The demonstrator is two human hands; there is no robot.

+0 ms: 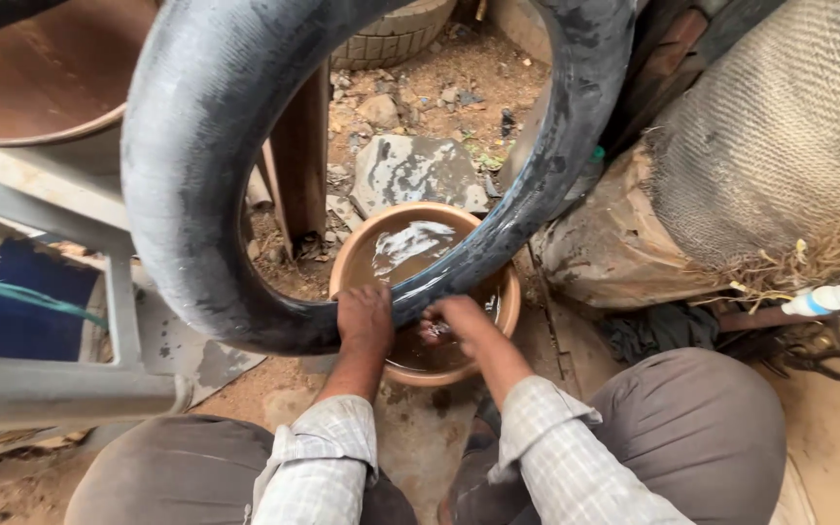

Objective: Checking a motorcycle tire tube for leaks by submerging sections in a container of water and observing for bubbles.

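One inner tube (206, 175), two hands (364, 316) gripping, one water basin (342, 255).

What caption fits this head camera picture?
Both hands, left hand and right hand, press a black inner tube into a water bowl.

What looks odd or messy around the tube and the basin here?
Nothing looks damaged. Both hands, left and right, press the black tube into a basin of murky brown water; the ground beside it looks damp.

Dirt ground (439, 83) — stones, metal frame (60, 389)
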